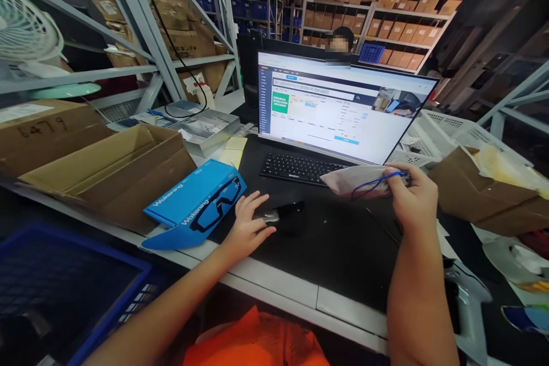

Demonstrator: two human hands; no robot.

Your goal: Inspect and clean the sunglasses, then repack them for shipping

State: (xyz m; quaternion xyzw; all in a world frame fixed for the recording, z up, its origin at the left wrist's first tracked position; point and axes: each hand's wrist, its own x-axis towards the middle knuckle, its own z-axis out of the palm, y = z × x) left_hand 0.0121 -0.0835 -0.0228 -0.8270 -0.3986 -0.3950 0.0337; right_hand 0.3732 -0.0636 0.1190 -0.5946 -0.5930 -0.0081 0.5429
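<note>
My right hand [414,197] grips a pale pouch with a blue drawstring [360,178] by its cord end, raised over the black tabletop beside the keyboard. My left hand [249,220] has its fingers spread and holds nothing. It hovers at the right end of a blue box [197,203] printed with "Wakening" and a picture of goggles; whether it touches the box I cannot tell. The box's end flap hangs out toward the desk's front edge. Just right of my left fingers lies a small dark item with a clear part [283,211], its kind unclear.
A monitor [317,108] and a black keyboard [295,167] stand at the back. Open cardboard boxes flank the desk, one at left [128,177], one at right [480,194]. A metal tray [214,131] holds papers. A blue crate [77,291] sits low left. Beyond the monitor is a person [343,40].
</note>
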